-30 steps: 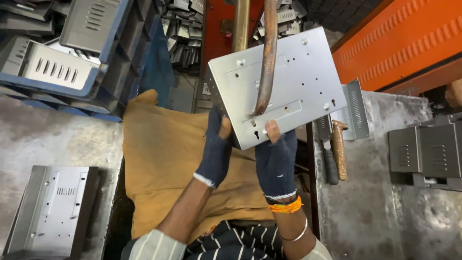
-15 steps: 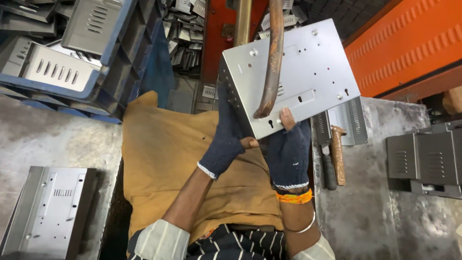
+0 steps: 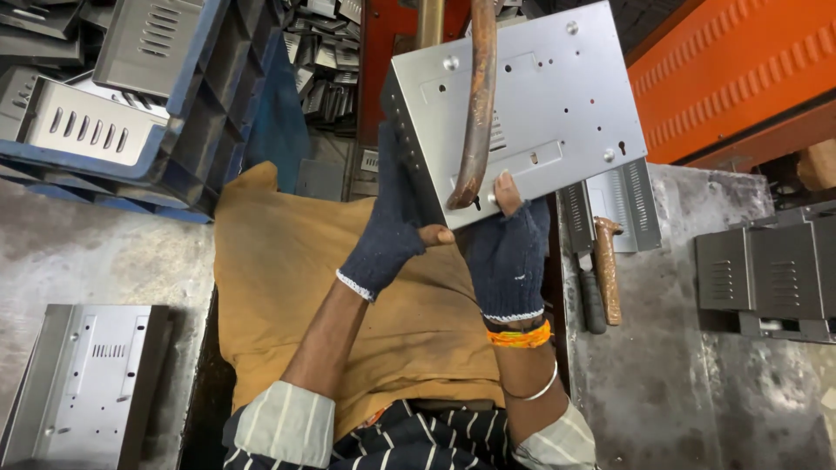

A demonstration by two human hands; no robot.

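A stiff, thin sheet-metal panel (likely light, edges sharp) is held up over the tan cloth; the curved copper rod meets its near edge. The gloved left hand clasps its left side, the right hand pinches its near edge.

Both hands gloved, raised together – left hand gripping, right hand clamped, thumb up, forearms bare.

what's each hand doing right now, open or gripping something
Left hand: closed on the left edge of the grey metal panel.
Right hand: closed on the panel's lower edge, thumb on its face beside the curved copper arm.
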